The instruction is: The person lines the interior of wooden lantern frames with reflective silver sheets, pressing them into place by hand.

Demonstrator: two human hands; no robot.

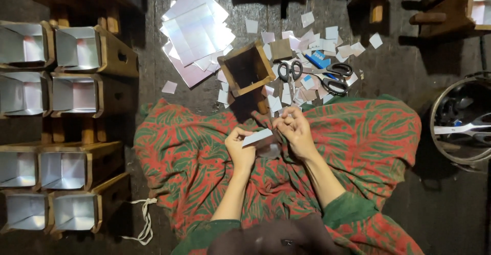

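My left hand (239, 143) pinches the left end of a small white paper strip (257, 137) over my lap. My right hand (293, 128) has its fingers curled at the strip's right end, touching it. Just beyond my hands an unlined wooden box (246, 69) stands tilted on the dark floor. Past it lie a stack of shiny white paper sheets (195, 30), a small pair of scissors (290, 70) and a larger black-handled pair (335, 78) among several paper scraps (312, 40).
Rows of wooden boxes lined with shiny paper (76, 50) fill the left side. A round metal basin (444, 127) holding tools sits at right. Wooden furniture (440, 9) stands at the top right. A red and green patterned cloth (358, 132) covers my lap.
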